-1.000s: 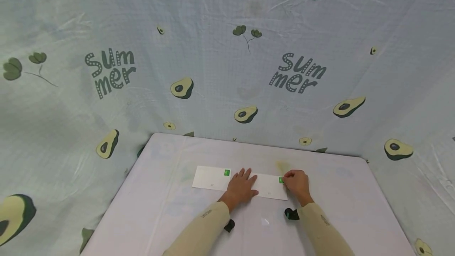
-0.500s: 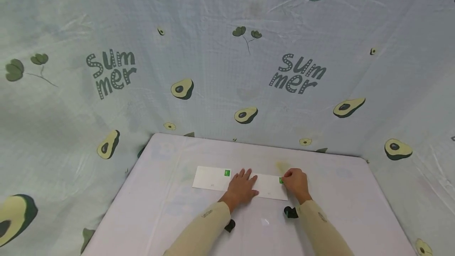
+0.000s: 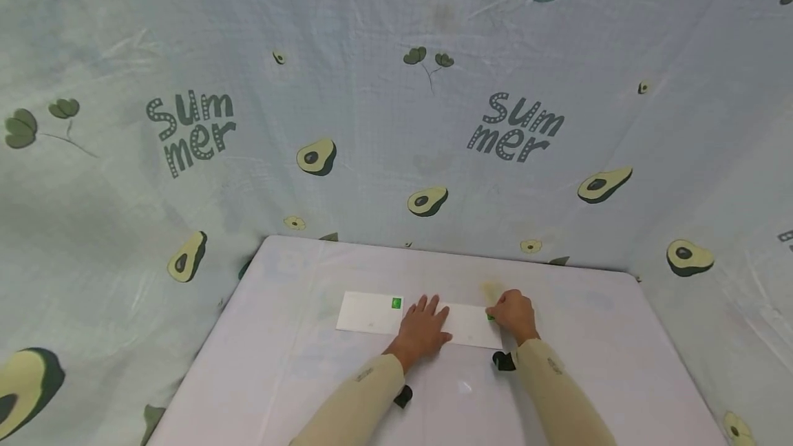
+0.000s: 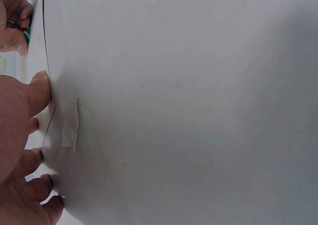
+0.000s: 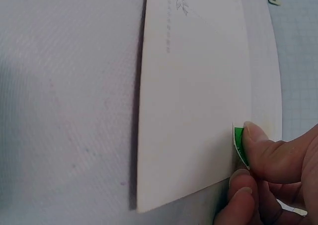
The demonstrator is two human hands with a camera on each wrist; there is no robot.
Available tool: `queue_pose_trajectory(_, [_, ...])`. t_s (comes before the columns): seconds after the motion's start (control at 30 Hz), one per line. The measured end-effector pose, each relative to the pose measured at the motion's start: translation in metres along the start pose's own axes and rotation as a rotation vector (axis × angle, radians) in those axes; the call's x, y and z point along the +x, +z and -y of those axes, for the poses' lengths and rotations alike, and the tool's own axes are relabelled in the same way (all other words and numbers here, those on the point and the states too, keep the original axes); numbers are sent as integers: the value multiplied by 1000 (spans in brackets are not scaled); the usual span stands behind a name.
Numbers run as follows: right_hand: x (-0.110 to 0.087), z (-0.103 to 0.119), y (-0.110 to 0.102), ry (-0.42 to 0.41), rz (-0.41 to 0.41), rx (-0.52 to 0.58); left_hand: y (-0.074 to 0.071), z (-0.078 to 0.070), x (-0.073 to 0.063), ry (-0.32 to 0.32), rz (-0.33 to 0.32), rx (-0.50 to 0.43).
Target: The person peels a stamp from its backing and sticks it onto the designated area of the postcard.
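Observation:
In the head view, a white envelope (image 3: pixel 473 327) lies flat on the table, with a small drawing and faint print visible in the right wrist view. My left hand (image 3: pixel 423 329) rests on its left end, fingers spread and fairly straight. At the envelope's top right corner, my right hand (image 3: pixel 515 314) pinches a small green stamp (image 5: pixel 239 141) between thumb and fingers. The stamp is bent, with one edge standing up off the paper; the thumb hides part of it. To the left lies a second white envelope (image 3: pixel 365 312) bearing a flat green stamp (image 3: pixel 396 303).
The pale table (image 3: pixel 260 363) has a covering with a faint yellowish stain (image 3: pixel 492 289) near the right hand. A patterned curtain (image 3: pixel 372 88) stands behind and around the table. Black wrist devices (image 3: pixel 504 361) sit under both sleeves.
My right hand has shifted slightly up and left, and its fingers cover more of the green stamp. My left hand stays in place on the envelope.

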State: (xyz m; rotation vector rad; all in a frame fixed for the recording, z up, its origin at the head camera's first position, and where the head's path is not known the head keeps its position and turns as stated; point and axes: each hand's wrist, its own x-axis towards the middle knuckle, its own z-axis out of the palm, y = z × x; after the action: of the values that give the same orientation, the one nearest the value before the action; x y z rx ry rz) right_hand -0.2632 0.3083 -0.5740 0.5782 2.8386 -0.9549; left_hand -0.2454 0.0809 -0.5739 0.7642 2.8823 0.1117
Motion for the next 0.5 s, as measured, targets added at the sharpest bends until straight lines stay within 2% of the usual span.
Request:
queue_pose_trajectory(0.27, [0, -11, -3, -19, 18, -21, -3, -3, -2, -17, 5, 42])
queue_pose_trajectory(0.5, [0, -19, 0, -68, -23, 10, -5, -5, 4, -29, 3, 45])
